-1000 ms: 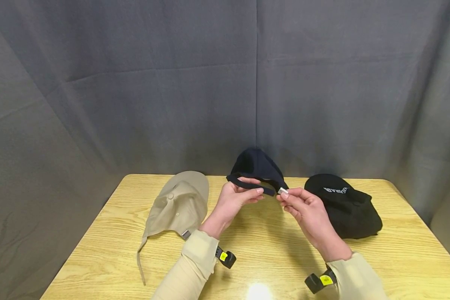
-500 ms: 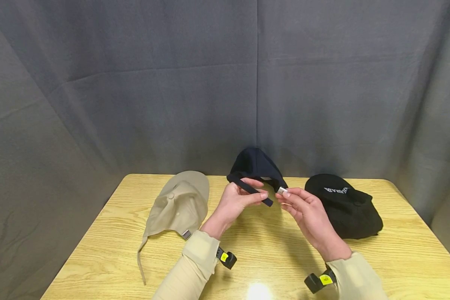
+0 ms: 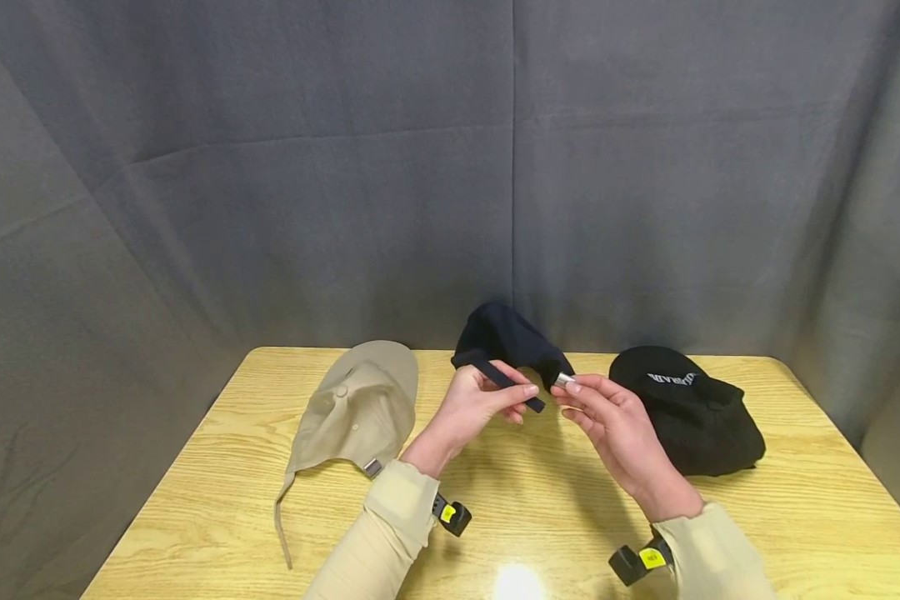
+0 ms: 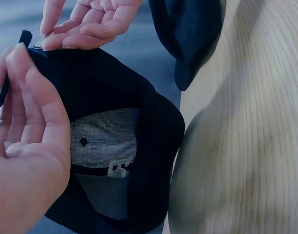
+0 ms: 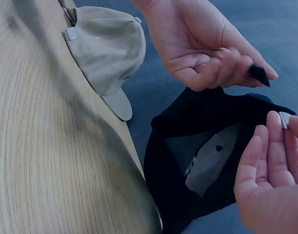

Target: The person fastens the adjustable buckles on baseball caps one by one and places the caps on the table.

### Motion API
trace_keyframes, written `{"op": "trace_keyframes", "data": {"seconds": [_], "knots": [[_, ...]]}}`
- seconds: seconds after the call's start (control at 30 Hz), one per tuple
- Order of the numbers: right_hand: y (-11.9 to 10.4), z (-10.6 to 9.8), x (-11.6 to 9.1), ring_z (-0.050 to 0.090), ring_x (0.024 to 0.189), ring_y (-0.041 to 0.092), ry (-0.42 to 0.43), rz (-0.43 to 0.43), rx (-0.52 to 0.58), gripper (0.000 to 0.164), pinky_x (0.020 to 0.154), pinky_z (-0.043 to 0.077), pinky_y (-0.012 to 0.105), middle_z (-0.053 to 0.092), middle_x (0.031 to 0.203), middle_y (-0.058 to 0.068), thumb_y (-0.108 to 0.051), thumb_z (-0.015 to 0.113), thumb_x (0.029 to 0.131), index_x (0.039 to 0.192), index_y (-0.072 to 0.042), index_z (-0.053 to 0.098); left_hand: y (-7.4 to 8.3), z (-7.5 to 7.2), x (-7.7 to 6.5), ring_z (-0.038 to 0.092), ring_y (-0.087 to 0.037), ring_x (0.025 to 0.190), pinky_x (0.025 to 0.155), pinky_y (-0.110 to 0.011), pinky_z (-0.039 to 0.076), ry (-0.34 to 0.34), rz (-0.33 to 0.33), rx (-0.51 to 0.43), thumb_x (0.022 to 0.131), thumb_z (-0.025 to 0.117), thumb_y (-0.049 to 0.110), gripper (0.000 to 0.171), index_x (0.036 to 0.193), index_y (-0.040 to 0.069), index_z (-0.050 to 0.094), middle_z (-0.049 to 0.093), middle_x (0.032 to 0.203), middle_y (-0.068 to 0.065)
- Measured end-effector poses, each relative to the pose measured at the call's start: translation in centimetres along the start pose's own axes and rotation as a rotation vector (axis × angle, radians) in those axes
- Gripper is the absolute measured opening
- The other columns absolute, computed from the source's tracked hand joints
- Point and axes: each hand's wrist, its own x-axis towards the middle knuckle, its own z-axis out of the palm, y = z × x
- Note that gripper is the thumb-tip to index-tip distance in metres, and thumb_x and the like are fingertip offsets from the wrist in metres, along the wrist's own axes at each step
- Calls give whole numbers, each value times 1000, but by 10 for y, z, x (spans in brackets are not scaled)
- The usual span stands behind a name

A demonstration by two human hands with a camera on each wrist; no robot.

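A dark navy cap is held at the back of the table, its inside facing the wrist cameras. My left hand pinches the cap's loose strap between thumb and fingers, and the strap's free end pokes out past the thumb. With thumb and forefinger, my right hand grips the small silver buckle at the other side of the cap's back opening. A short gap separates strap end and buckle. In the left wrist view the mesh lining shows inside the cap.
On the left of the wooden table lies a beige cap, its strap hanging toward the front and a metal buckle on its edge. A black cap with white lettering lies at the right. A grey curtain stands behind.
The strap end has swung down, from pointing at the buckle to angling forward below it. The navy cap's crown has sunk and tilted slightly. My right hand stays at the buckle.
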Motion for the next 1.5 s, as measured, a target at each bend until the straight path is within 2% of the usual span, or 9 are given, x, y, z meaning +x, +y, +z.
{"op": "trace_keyframes", "data": {"seconds": [0.17,0.33,0.7,1.23,1.5], "knots": [[-1,-1,0,62,96,20,-23,2,12,21,84,48,30,67,100,9,-16,61,93,105,1,61,1,-1,0,68,-29,75,72,-40,53,27,10,-50,83,70,2,18,100,-2,67,67,89,-22],[-1,0,1,61,89,17,-14,8,20,20,80,49,28,66,96,9,-15,62,92,104,1,61,2,1,2,67,-30,85,76,-39,52,72,31,-79,85,67,3,21,106,1,66,68,93,-19],[0,2,1,60,88,17,-1,20,5,23,82,49,28,65,94,7,-16,63,91,104,2,61,2,2,2,67,-30,84,76,-40,52,71,50,-83,84,68,2,17,100,-5,65,68,93,-18],[3,3,4,57,88,17,-51,-5,-45,22,77,49,24,66,98,8,-12,62,91,105,5,61,-2,7,2,67,-31,81,75,-38,53,144,58,-89,82,71,3,13,90,-5,66,69,86,-18],[4,5,3,58,88,18,-36,-2,-51,23,78,49,25,67,98,9,-13,64,90,104,5,62,-1,8,0,64,-40,84,74,-38,53,146,49,-93,81,72,2,13,90,-5,66,69,86,-19]]}}
